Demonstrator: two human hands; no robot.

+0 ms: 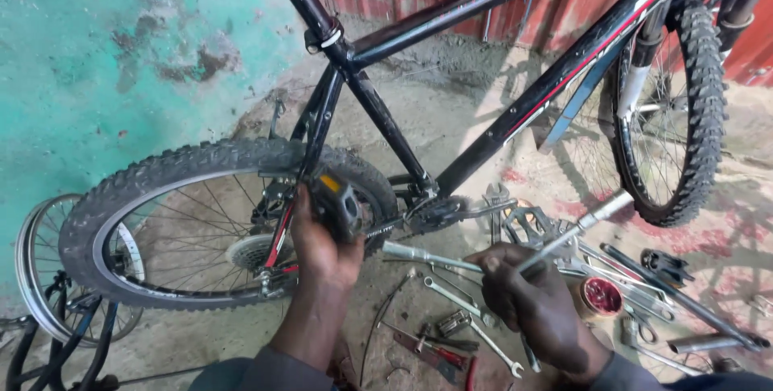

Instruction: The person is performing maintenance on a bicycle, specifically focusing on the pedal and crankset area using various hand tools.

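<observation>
1. A black bicycle (483, 129) is stood on a concrete floor (451, 109), and everything below is placed relative to it.
2. The left hand (318, 246) is raised beside the rear wheel (193, 222), and its fingers (304, 212) are clamped around the black pedal (338, 204) at the end of the crank.
3. The right hand (535, 298) is held below the bottom bracket, its fingers (503, 266) closed around a long metal tool (576, 230) (a slim silver shaft that slants up toward the front wheel (684, 109)).
4. Loose spanners (463, 302) and other tools are scattered on the floor under the frame, near the right hand.
5. A small open tin of red grease (602, 296) is seen just beside the right hand.
6. A second, bare wheel (44, 270) is seen behind the rear wheel, by the green wall (97, 61).
</observation>
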